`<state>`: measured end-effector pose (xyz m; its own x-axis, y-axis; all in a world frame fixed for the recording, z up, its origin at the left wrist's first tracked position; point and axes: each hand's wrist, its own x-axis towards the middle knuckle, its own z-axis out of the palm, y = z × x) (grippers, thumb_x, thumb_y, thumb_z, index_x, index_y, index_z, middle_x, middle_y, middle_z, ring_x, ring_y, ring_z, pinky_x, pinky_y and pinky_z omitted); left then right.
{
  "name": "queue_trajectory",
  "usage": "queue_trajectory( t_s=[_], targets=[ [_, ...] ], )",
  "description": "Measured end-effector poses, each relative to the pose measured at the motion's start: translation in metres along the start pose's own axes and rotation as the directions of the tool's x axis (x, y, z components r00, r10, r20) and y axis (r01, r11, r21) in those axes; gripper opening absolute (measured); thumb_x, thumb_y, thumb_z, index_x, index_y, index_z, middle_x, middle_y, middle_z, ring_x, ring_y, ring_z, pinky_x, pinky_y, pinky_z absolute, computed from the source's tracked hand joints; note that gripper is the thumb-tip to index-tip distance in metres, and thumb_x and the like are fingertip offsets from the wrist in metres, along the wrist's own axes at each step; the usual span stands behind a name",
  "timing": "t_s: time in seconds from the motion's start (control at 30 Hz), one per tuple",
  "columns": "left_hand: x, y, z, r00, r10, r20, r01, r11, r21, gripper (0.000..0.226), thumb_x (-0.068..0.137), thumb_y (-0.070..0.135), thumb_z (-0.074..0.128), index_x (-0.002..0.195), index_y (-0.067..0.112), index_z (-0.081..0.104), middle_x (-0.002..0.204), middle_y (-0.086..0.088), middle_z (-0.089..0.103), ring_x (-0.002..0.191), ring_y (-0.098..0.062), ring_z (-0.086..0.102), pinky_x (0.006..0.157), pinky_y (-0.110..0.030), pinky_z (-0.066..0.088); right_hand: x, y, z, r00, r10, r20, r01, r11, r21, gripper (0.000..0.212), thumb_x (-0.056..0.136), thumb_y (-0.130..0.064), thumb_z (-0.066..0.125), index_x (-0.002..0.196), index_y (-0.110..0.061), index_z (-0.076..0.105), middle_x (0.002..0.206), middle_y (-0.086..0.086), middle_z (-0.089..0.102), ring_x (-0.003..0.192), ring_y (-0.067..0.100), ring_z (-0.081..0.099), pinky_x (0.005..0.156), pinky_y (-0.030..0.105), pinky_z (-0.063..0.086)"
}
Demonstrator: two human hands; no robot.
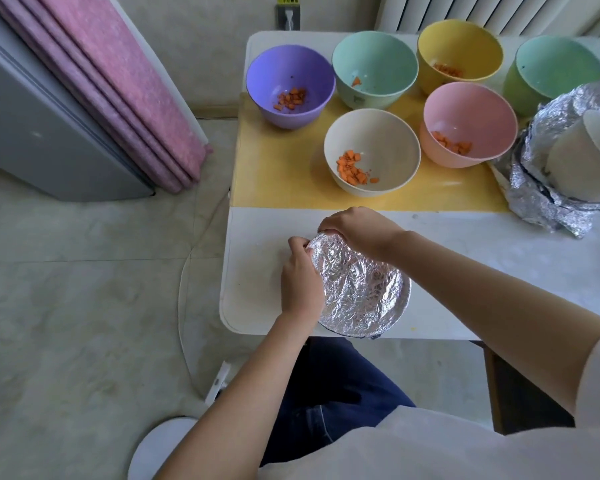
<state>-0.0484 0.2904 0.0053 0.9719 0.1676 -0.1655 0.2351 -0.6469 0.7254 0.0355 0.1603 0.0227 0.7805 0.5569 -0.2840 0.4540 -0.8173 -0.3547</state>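
Thing in hand: foil-covered bowl [361, 289], lower centre of frame, on the white worktop [465, 258] right at its near edge; crinkled silver foil stretched over the whole mouth.
Left hand: left hand [300, 282] at the left rim of the foil-covered bowl, palm against the side.
Left fingers: fingers [300, 245] curled, pinching the foil edge at the upper-left rim.
Right hand: right hand [357, 230] on the far rim, wrist crossing over the top right of the foil.
Right fingers: fingers [329, 226] curled down over the rim, gripping the foil there; fingertips hidden under the hand.
Hands apart: close together on the same upper-left arc of the rim, not touching.
Mat: yellow mat [284, 174] on the far half of the worktop, centre of frame.
Bowls on mat: purple bowl [284, 64], green bowl [374, 60], yellow bowl [461, 43], pink bowl [471, 109], cream bowl [378, 136], all open and well apart from the hands; second green bowl [558, 64] at upper right.
Contents: carrot pieces [352, 168] in the cream bowl; similar orange bits in the purple, pink and yellow ones, one piece in the green.
Right edge: white bowl [586, 161] sitting in crumpled foil [541, 188].
Upper left: pink curtain [118, 81].
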Motion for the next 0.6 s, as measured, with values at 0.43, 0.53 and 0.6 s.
queue_trajectory(
  t_s=[0.43,0.53,0.6],
  targets=[
    [0.002,0.004,0.002,0.999,0.035,0.022,-0.038,0.986,0.165,0.016,0.094,-0.006,0.036,0.106,0.001,0.043,0.102,-0.023,0.062,0.088,-0.038,0.057,0.060,-0.032,0.030,0.001,-0.003,-0.006,0.986,-0.110,0.125,0.126,0.983,-0.135,0.042,0.092,0.002,0.041,0.128,-0.017,0.052,0.122,0.003,0.061,0.103,0.026,0.060,0.076,0.030,0.043],
    [0.002,0.005,0.003,0.999,0.045,0.023,-0.049,0.982,0.183,0.021,0.089,-0.011,0.038,0.106,0.000,0.044,0.104,-0.023,0.062,0.093,-0.038,0.057,0.063,-0.039,0.041,0.005,-0.004,-0.011,0.984,-0.117,0.133,0.141,0.972,-0.187,0.049,0.088,0.007,0.039,0.129,-0.017,0.052,0.122,0.004,0.062,0.103,0.027,0.060,0.076,0.030,0.042],
    [0.002,0.004,0.004,0.999,0.052,0.016,-0.054,0.978,0.202,0.021,0.089,-0.011,0.040,0.105,0.000,0.045,0.097,-0.022,0.062,0.088,-0.039,0.056,0.062,-0.039,0.040,0.005,-0.005,-0.013,0.982,-0.140,0.130,0.166,0.962,-0.217,0.050,0.088,0.007,0.038,0.131,-0.017,0.050,0.124,0.003,0.061,0.104,0.027,0.060,0.078,0.031,0.042]
  ],
)
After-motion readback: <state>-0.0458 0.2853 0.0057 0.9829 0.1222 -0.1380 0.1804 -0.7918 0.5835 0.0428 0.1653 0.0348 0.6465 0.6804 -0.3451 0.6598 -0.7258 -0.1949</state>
